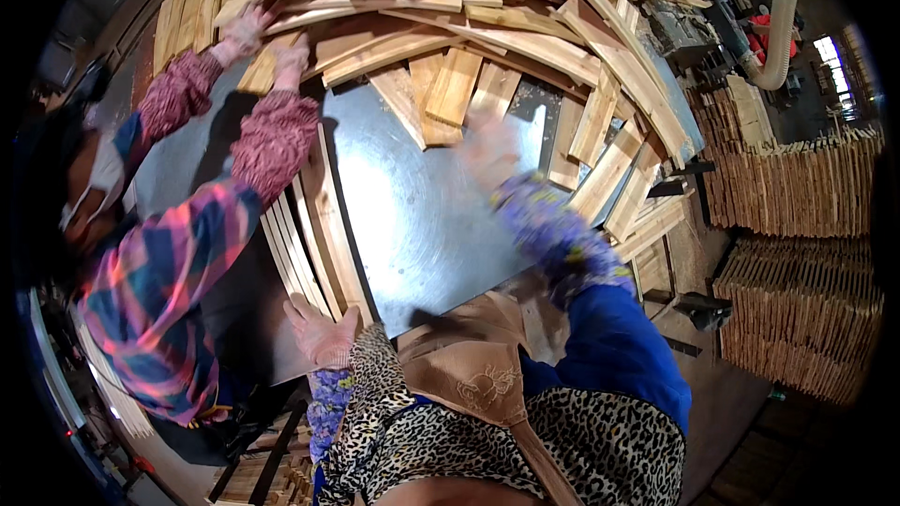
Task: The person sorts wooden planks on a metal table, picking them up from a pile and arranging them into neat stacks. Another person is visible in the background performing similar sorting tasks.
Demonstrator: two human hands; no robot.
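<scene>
My left hand (324,335), in a pale glove, lies at the near ends of several long narrow wooden strips (292,248). Its fingers are spread, and the thumb is beside the end of a wider wooden board (333,244). Over the metal tabletop (403,234) my right hand (491,157) is smeared by motion; whether its fingers are apart cannot be made out. Just beyond it, short wooden boards (455,86) stick out toward me from under the pile. To its right lie more short boards (594,122).
A heap of long wooden pieces (525,28) arcs across the table's far side. At left, a co-worker's gloved hands (246,33) touch boards at the pile's left end. Tall stacks of wooden slats (797,187) stand at right. A pale hose (783,28) hangs at the back right.
</scene>
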